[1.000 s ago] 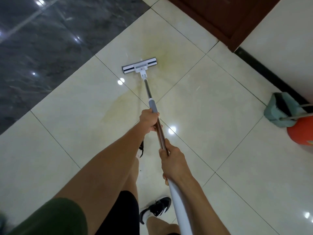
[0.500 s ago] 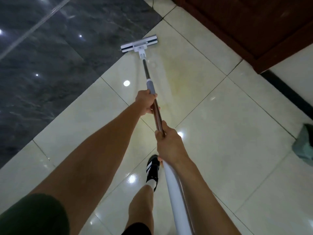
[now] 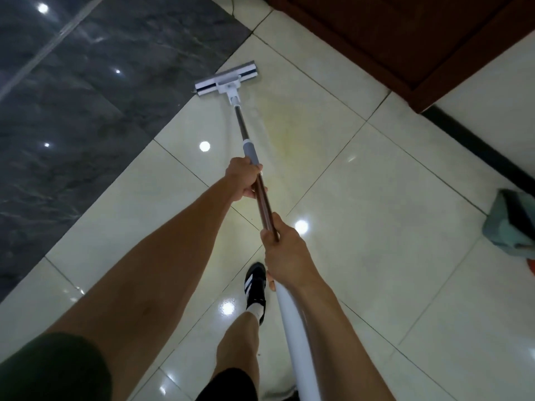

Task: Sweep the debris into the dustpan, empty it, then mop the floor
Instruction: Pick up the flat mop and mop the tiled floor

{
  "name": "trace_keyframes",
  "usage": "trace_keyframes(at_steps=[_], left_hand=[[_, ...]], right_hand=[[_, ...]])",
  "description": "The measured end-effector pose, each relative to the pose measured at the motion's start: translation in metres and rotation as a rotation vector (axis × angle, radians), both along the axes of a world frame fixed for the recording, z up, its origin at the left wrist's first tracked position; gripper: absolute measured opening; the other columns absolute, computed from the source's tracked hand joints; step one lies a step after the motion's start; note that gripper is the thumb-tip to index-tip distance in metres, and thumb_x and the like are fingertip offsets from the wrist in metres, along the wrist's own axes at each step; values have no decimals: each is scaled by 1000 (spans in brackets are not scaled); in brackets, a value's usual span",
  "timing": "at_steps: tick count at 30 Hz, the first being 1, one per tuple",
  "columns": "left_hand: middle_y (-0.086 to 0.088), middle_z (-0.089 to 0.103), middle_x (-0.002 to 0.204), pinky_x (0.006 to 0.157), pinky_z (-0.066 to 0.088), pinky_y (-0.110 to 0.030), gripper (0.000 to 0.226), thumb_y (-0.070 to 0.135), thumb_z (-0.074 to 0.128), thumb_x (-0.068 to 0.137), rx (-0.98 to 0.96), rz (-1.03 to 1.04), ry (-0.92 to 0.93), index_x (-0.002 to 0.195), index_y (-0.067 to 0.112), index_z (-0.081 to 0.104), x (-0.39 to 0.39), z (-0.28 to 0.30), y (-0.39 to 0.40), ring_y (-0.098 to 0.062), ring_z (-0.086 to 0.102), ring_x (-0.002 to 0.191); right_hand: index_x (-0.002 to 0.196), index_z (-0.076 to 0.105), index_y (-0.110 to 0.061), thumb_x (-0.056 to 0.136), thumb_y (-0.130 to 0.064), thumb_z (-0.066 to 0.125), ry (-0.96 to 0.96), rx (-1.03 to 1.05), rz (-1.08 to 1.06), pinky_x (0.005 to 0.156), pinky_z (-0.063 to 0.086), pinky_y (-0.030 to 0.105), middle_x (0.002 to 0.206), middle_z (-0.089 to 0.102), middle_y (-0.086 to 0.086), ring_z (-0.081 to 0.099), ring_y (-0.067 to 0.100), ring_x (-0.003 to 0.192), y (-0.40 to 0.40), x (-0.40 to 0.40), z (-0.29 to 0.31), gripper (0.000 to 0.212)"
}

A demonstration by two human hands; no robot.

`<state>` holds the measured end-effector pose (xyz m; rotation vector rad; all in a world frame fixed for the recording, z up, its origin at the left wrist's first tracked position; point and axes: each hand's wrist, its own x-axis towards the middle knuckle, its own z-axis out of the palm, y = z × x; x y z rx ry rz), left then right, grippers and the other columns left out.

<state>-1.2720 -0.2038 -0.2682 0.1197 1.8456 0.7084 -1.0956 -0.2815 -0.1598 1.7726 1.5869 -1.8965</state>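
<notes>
Gripping the mop (image 3: pixel 238 110), both hands (image 3: pixel 242 180) (image 3: pixel 285 257); dustpan (image 3: pixel 512 227) contents unclear

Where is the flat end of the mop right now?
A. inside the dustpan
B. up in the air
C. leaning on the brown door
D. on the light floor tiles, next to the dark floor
D: the mop head lies flat on the pale tile, at the dark floor's edge.
</notes>
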Motion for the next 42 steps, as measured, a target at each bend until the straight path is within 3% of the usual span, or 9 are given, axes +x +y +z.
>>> trace_keyframes(at_steps=[8, 13, 20, 24, 27, 33, 37, 39, 42], left_hand=[[-24, 65, 101, 52, 60, -43, 24, 14, 62, 100, 5, -129, -39, 118, 0, 53, 151, 18, -89, -37, 74, 70], [-20, 65, 90, 50, 59, -41, 23, 14, 60, 101, -2, -171, -33, 117, -1, 53, 250, 27, -156, -31, 72, 59], [-19, 64, 87, 56, 62, -45, 13, 14, 59, 101, -20, -171, -60, 111, 9, 51, 339, 35, -211, -31, 72, 61], [-19, 66, 96, 60, 63, -47, 20, 15, 59, 101, -18, -137, -51, 119, 13, 50, 347, 35, -214, -33, 73, 65], [-19, 66, 110, 47, 57, -35, 40, 16, 59, 101, -21, -110, -16, 139, 19, 46, 343, 33, -204, -31, 72, 64], [-26, 65, 113, 49, 60, -38, 36, 14, 59, 100, -5, -129, -15, 135, 11, 48, 317, 23, -177, -27, 70, 54], [-21, 65, 111, 52, 61, -39, 40, 16, 58, 101, -11, -145, 12, 140, 15, 48, 272, 14, -136, -26, 71, 56], [-19, 66, 107, 52, 61, -38, 40, 18, 59, 101, 7, -155, 20, 139, 13, 49, 241, 8, -106, -26, 72, 56], [-18, 67, 101, 55, 62, -42, 36, 19, 60, 100, 34, -156, 27, 135, 13, 51, 194, 0, -51, -29, 73, 60]], right_hand=[[132, 51, -25, 104, -28, 40, -35, 43, -47, 60, 56, 37, 73, 55, -2, 53, 15, 54, -105, 138, 14, 30], [144, 41, -27, 106, -31, 38, -72, -22, -98, 38, 43, 22, 79, 55, 3, 53, 15, 47, -174, 233, 30, 38], [150, 35, -25, 106, -26, 37, -81, 4, -83, 39, 40, 16, 81, 57, 1, 53, 12, 53, -225, 317, 49, 44], [137, 46, -21, 106, -26, 39, -77, 43, -71, 45, 41, 15, 80, 56, -2, 53, 11, 58, -229, 323, 53, 32], [122, 51, -22, 105, -26, 41, -38, 30, -118, 48, 44, 21, 78, 55, 0, 50, 14, 56, -220, 317, 51, 20], [152, 34, -29, 106, -27, 42, -62, -23, -120, 39, 41, 14, 89, 59, 2, 55, 16, 60, -190, 293, 45, 47], [155, 31, -31, 106, -29, 41, -46, -28, -118, 40, 44, 17, 81, 56, 0, 54, 15, 59, -154, 247, 33, 50], [153, 33, -32, 105, -29, 41, -24, -28, -145, 43, 48, 24, 76, 52, -2, 52, 14, 55, -125, 217, 22, 48], [154, 33, -34, 105, -32, 42, -27, 11, -151, 60, 56, 33, 72, 50, -7, 51, 12, 57, -72, 168, 5, 50]])
